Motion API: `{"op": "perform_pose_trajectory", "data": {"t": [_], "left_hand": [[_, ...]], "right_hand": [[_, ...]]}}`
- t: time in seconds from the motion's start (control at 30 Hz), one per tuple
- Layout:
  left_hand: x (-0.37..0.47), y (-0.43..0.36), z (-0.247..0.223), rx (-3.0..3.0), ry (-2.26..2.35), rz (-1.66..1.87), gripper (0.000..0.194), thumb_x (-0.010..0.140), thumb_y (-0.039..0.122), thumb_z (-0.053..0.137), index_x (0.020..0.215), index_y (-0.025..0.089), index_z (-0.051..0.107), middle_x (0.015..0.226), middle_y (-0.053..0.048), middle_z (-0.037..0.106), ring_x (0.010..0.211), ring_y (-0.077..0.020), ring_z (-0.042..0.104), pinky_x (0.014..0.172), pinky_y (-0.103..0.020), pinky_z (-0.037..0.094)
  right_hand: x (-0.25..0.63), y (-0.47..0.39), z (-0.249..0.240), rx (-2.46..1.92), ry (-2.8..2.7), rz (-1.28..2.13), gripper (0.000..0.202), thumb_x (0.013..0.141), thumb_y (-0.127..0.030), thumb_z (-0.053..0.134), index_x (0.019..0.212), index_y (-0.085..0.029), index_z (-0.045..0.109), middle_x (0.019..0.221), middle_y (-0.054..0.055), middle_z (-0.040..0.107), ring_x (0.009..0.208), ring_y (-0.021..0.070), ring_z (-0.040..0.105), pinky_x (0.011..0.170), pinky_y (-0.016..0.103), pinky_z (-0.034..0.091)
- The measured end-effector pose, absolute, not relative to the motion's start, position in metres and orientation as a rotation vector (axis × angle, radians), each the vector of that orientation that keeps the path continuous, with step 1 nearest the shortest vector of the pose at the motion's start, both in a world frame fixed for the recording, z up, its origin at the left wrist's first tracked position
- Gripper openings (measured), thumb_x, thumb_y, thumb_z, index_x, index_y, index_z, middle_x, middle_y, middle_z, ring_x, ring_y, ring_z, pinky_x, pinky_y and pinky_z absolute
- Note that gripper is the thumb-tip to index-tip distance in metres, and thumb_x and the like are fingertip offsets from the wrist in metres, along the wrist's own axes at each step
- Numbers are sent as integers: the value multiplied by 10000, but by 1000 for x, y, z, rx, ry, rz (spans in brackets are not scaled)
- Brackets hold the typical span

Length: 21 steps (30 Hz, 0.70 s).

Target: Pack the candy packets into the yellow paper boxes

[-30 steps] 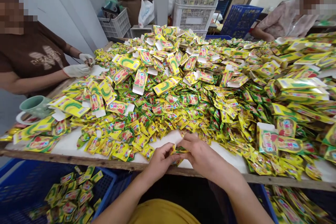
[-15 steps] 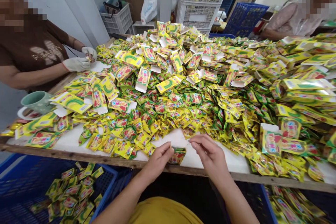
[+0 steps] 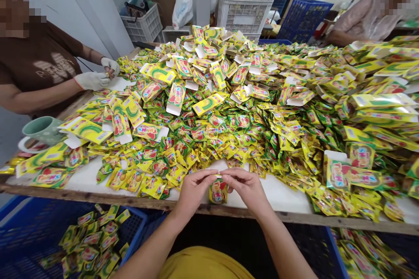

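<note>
Between my two hands, at the table's front edge, a small printed carton (image 3: 218, 190) stands upright with its top end pinched. My left hand (image 3: 193, 192) grips its upper left side with thumb and forefinger. On the upper right side, my right hand (image 3: 246, 188) has its fingers closed on the same carton. The fingers hide most of the carton's top flap. Just beyond my hands rises a heap of small yellow and green sachets (image 3: 234, 144). Flat, open-ended cartons (image 3: 209, 103) lie on that heap.
Blue crates hold filled cartons (image 3: 91, 244) at lower left and more cartons (image 3: 369, 253) at lower right. A green mug (image 3: 44, 130) stands on the left edge. A co-worker's gloved hands (image 3: 93, 80) work across at left; another person sits at far right.
My right hand has come in from the right and joined my left at the carton's top. The carton now stands upright, its printed front toward me.
</note>
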<state>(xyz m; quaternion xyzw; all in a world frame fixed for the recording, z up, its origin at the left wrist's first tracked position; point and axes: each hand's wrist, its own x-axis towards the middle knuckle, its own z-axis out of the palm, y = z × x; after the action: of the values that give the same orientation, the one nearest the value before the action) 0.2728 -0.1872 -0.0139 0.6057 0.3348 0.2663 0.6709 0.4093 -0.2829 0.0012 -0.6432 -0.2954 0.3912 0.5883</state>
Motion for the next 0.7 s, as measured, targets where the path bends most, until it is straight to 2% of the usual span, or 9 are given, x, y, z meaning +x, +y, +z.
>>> {"op": "perform_pose_trajectory", "data": {"t": [0.1,0.17,0.27,0.37,0.57,0.7], "left_hand": [[276,-188,-17,1448,757,647,230,779,286,684,969,177,752,947,-71,766,847,-211,703,784,-308,561],[277,-187,-16,1538,725,678,191,790,262,677,944,182,758,909,-70,766,809,-201,702,747,-296,564],[273,-185,-15,1694,569,745,133,818,221,665,896,205,772,878,-65,764,821,-191,702,772,-292,559],[266,-182,-16,1801,405,787,184,840,205,653,994,233,751,948,-68,761,874,-187,704,813,-303,560],[258,-186,-23,1908,429,775,296,815,242,692,1111,237,698,1023,-89,738,943,-210,687,855,-342,557],[258,-188,-25,1912,347,772,263,857,185,632,1102,254,700,1033,-78,719,945,-182,674,847,-313,552]], "right_hand": [[411,-283,0,-1519,-603,943,253,649,-395,791,792,-188,763,578,-9,641,458,104,541,454,245,506],[411,-284,-1,-1538,-608,936,245,665,-406,779,765,-184,756,578,-8,642,455,107,544,454,253,517],[413,-290,-3,-1550,-756,879,229,708,-393,756,809,-188,753,697,21,678,543,132,599,511,275,546],[412,-298,-6,-1579,-981,752,179,752,-330,736,881,-204,739,867,55,694,725,171,648,608,289,558],[398,-306,-9,-1653,-1175,395,151,864,-208,616,1000,-229,679,856,39,664,712,150,606,650,285,520],[381,-311,-18,-1635,-1198,251,216,889,-121,553,1024,-241,672,982,67,664,921,182,626,801,319,518]]}}
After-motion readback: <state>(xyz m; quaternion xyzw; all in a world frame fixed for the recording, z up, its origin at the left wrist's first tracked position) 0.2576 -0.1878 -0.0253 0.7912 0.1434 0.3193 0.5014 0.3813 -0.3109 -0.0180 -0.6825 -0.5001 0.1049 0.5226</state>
